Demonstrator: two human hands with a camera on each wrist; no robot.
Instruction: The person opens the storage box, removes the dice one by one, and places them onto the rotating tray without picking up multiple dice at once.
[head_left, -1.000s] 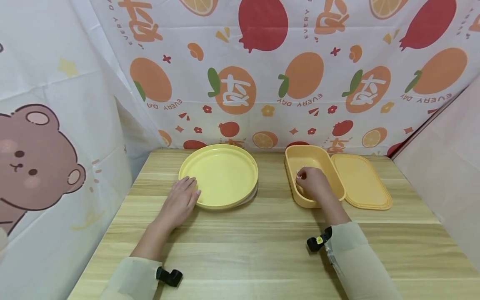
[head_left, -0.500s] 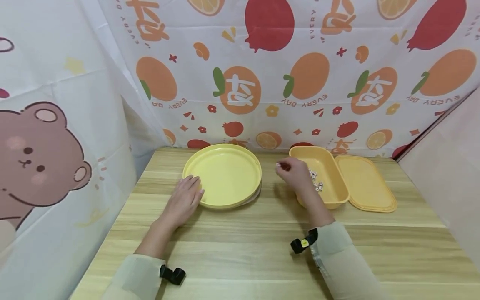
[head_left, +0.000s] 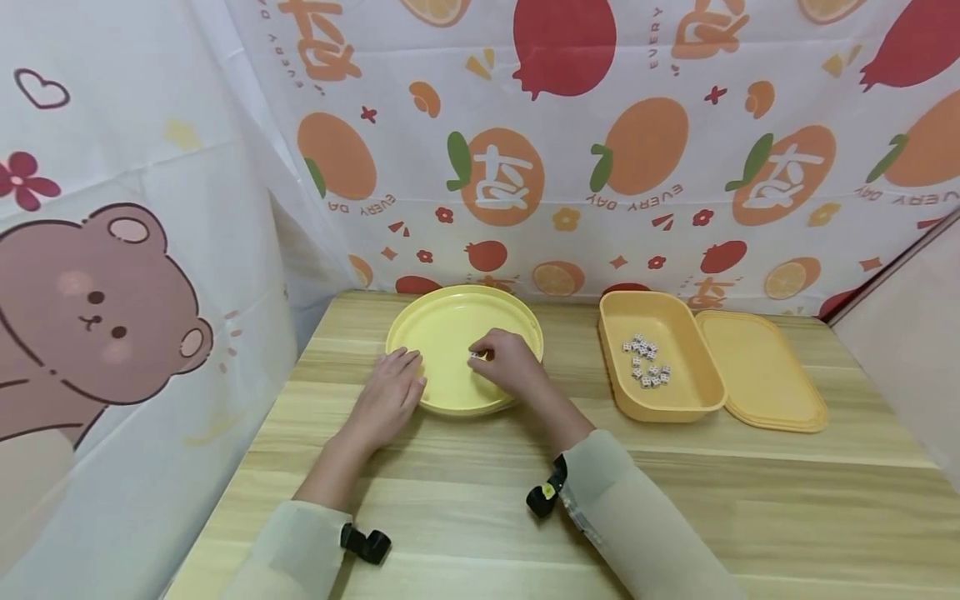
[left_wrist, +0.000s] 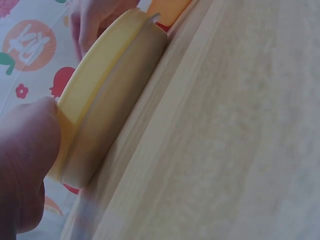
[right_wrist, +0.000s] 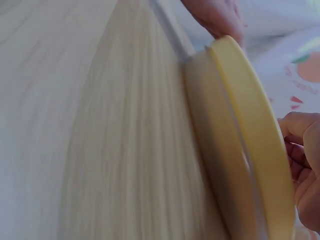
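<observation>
My left hand [head_left: 386,400] rests on the near-left rim of a round yellow tray [head_left: 442,333], its fingers lying relaxed over the edge. Over the tray's middle, my right hand [head_left: 512,365] pinches a small white die [head_left: 474,357] between thumb and fingertips; the curled fingers partly hide it. Both wrist views show the tray side-on, a yellow upper part [left_wrist: 92,87] above a paler base [left_wrist: 122,102]. In the right wrist view, my right hand [right_wrist: 307,165] is just past the rim and the die cannot be made out.
To the right stands an orange-yellow rectangular box [head_left: 663,414] with several white dice [head_left: 643,346] on its floor. Its flat lid [head_left: 768,371] lies against its right side. A printed cloth [head_left: 645,242] hangs behind the wooden table [head_left: 465,508].
My right hand has lifted out of the rectangular box with the die and moved left to over the round tray. The left hand stays on the rim. The head view has shifted slightly.
</observation>
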